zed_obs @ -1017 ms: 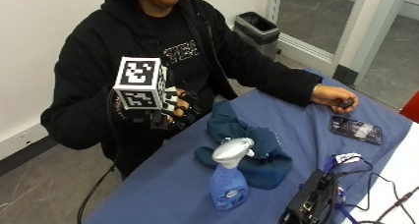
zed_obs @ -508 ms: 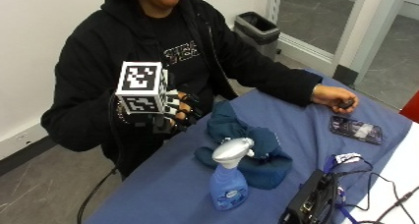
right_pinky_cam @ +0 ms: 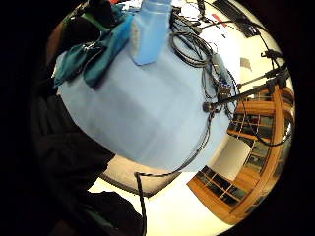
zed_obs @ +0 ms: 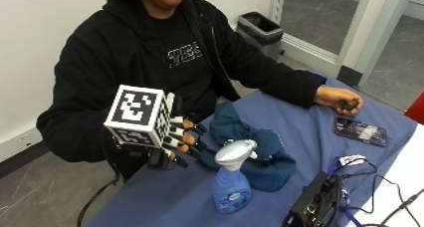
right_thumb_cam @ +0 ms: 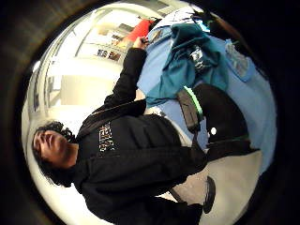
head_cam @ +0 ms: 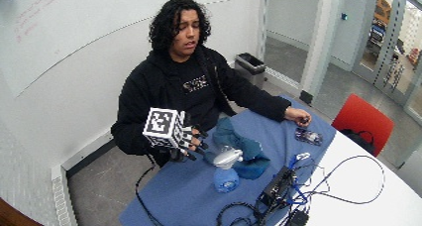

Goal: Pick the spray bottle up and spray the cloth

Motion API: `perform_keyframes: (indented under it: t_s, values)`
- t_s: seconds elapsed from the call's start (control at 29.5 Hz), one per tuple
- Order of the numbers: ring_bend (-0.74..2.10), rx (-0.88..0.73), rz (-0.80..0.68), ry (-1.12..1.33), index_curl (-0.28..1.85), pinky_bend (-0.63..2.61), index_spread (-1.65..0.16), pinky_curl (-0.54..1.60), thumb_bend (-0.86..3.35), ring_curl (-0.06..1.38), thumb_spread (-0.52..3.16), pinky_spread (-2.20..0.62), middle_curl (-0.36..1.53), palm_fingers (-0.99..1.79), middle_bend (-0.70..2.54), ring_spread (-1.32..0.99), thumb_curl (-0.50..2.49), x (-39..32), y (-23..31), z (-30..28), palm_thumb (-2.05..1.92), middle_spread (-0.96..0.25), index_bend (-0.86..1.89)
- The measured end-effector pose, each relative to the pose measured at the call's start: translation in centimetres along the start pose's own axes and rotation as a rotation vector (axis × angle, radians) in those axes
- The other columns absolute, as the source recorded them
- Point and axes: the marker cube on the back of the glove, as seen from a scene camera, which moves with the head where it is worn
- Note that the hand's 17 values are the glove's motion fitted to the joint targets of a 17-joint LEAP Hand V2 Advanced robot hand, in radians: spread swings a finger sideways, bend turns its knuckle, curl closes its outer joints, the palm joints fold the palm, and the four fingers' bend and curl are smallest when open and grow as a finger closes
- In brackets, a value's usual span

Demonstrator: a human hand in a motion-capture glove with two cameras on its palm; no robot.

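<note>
A blue spray bottle (zed_obs: 232, 183) with a white trigger head stands upright on the blue table (zed_obs: 305, 137); it also shows in the wide view as the bottle (head_cam: 225, 172) and in the little finger side palm view as the bottle (right_pinky_cam: 150, 29). A crumpled teal cloth (zed_obs: 255, 147) lies just behind it, the same cloth (right_thumb_cam: 187, 61) showing in the thumb side view. My gloved right hand (zed_obs: 177, 140) hovers at the table's near left edge, left of the bottle, fingers relaxed and spread, holding nothing.
The person's bare left hand (zed_obs: 339, 98) rests fisted on the far side of the table beside a phone (zed_obs: 360, 131). A black box (zed_obs: 317, 203) with cables (zed_obs: 384, 197) sits right of the bottle. A bin (zed_obs: 260, 28) stands on the floor behind.
The gloved hand has drifted slightly lower and toward the bottle; bottle and cloth stay where they were.
</note>
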Motion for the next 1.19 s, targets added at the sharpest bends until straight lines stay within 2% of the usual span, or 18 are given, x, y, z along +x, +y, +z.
perform_keyframes:
  t_s: [0.27,0.51,0.71,1.19]
  values:
    - [0.40,0.046,0.101,-0.090,0.24,0.32,-0.34,0.28,0.23,0.28,1.30,0.21,0.32,0.58,0.28,-0.04,0.23,5.6,-2.3,-1.8,0.56,-0.01,0.14]
    - [0.40,0.168,0.134,-0.276,0.23,0.30,-0.33,0.29,0.21,0.30,1.30,0.21,0.34,0.62,0.31,-0.05,0.25,8.3,-6.9,-2.3,0.59,-0.01,0.12]
    - [0.43,0.159,0.118,-0.374,0.23,0.29,-0.33,0.31,0.19,0.32,1.28,0.19,0.35,0.65,0.32,-0.05,0.26,9.9,-7.2,-1.5,0.63,-0.02,0.10]
    - [0.45,0.183,-0.072,-0.994,0.26,0.21,-0.28,0.30,0.15,0.34,1.15,0.14,0.38,0.85,0.33,-0.09,0.31,9.1,-11.0,0.5,0.78,-0.05,0.16]
